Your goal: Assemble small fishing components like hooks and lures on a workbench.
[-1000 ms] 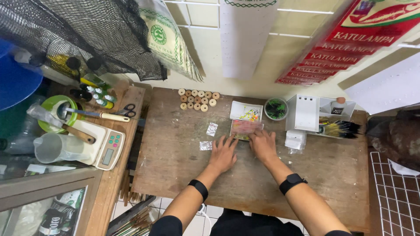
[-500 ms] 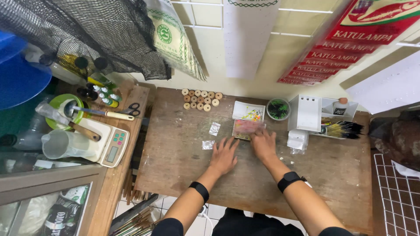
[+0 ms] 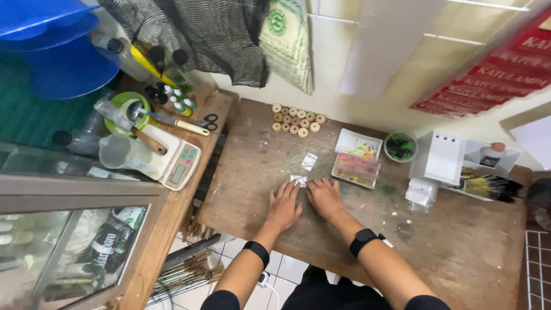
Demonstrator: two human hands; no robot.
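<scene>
at centre frame, both hands lie palm-down on the worn wooden table [image 3: 459, 252]. the left hand [image 3: 284, 205] has its fingers extended, fingertips touching the lower edge of a small clear plastic packet [image 3: 298, 180]. the right hand [image 3: 324, 197] sits just beside it, fingers bent and spread, fingertips near the right side of the same packet. neither hand is clenched; whether the packet is pinched or only pressed flat cannot be told. a second small packet [image 3: 309, 161] lies above, apart from the hands. right of the hands: a clear tray [image 3: 356, 170] of coloured bits, touching a white tray [image 3: 359, 144] above it. further right, a round green cup [image 3: 400, 147] and a white box [image 3: 439, 158]. at upper centre, wooden spools [image 3: 296, 120] stand in rows. at left of frame, a digital scale [image 3: 179, 165] carries a clear jug [image 3: 121, 152].
</scene>
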